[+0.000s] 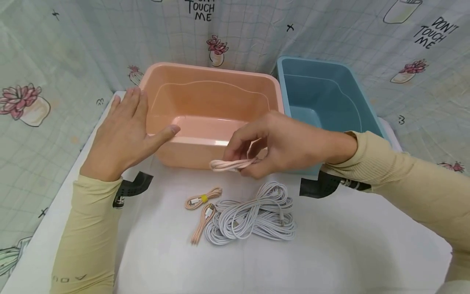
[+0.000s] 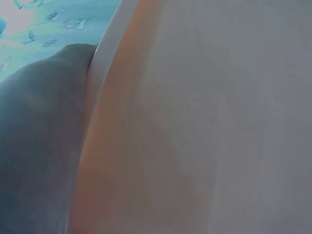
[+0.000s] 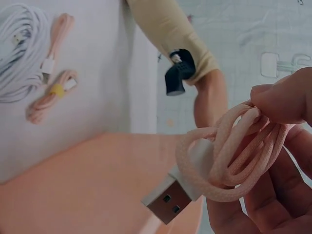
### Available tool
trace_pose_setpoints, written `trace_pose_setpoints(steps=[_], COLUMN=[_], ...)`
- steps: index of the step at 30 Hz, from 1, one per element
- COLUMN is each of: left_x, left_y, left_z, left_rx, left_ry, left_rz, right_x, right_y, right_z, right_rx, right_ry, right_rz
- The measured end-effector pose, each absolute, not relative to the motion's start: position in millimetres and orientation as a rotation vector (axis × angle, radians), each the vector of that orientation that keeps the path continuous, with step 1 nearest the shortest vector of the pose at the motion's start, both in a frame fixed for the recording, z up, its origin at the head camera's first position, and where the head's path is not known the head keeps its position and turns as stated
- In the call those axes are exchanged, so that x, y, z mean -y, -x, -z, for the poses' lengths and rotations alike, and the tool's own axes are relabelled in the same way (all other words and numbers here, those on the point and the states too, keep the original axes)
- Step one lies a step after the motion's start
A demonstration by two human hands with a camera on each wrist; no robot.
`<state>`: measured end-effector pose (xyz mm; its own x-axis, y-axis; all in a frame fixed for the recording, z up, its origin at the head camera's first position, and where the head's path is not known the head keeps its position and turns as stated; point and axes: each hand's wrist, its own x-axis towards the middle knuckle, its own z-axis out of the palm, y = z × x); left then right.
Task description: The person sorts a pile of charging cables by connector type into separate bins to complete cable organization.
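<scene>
My right hand [image 1: 269,145] pinches a coiled pink USB cable [image 1: 229,164] between thumb and fingers, in front of the peach bin [image 1: 211,153]. Close up in the right wrist view, the cable's metal USB plug [image 3: 170,199] sticks out of the loops. With fingers straight, my left hand [image 1: 123,132] rests on the bin's left rim, thumb stretched over the near edge. On the table [image 1: 176,261] lie a peach cable with a yellow tie [image 1: 196,199], another peach cable [image 1: 202,224] and a pile of white coiled cables [image 1: 253,216].
A blue bin [image 1: 302,114] stands right of the peach bin, close beside it. Behind both hangs a printed curtain [image 1: 246,41], which also runs down the left side. The white cables lie in front of the bins, towards me.
</scene>
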<state>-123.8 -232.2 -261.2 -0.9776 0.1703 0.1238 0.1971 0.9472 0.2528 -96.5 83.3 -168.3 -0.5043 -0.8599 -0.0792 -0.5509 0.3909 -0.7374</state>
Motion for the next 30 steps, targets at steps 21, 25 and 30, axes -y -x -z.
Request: trace_pose_setpoints(steps=[21, 25, 30], left_x=[234.8, 234.8, 233.9], left_y=[126.0, 125.6, 125.3], left_z=[261.2, 261.8, 263.0], left_rx=[2.996, 3.001, 3.015], left_ry=[0.308, 0.302, 0.293], left_rz=[0.414, 0.420, 0.417], right_x=[-68.5, -64.2, -58.6], right_y=[162.1, 174.0, 188.3], right_z=[154.6, 158.0, 166.7], right_rx=[-2.375, -2.401, -2.395], right_ry=[1.064, 1.070, 1.095], right_rz=[0.956, 0.940, 0.965])
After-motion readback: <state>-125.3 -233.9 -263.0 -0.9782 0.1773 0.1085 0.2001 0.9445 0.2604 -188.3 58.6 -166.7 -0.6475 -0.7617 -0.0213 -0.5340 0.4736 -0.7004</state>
